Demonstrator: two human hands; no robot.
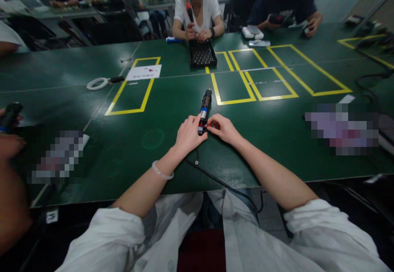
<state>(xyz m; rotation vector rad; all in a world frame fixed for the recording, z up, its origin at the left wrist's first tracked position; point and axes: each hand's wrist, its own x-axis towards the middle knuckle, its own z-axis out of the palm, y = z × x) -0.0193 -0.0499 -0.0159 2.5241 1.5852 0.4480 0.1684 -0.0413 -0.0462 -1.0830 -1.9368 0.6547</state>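
Note:
A black electric screwdriver [205, 106] with a blue band lies on the green table [172, 112], its tip pointing away from me. My left hand [187, 134] is closed around its near end. My right hand [223, 128] pinches a small red part at that same end, fingers pressed together. A black cable [221, 183] runs from the tool toward me and off the table's front edge.
Yellow tape rectangles [255, 79] mark the table. A black tray [201, 53] sits in front of a person in white across the table, who holds a similar tool. A white tape roll [96, 83] and a paper sheet [144, 72] lie at left. Another person's hand [10, 120] is at far left.

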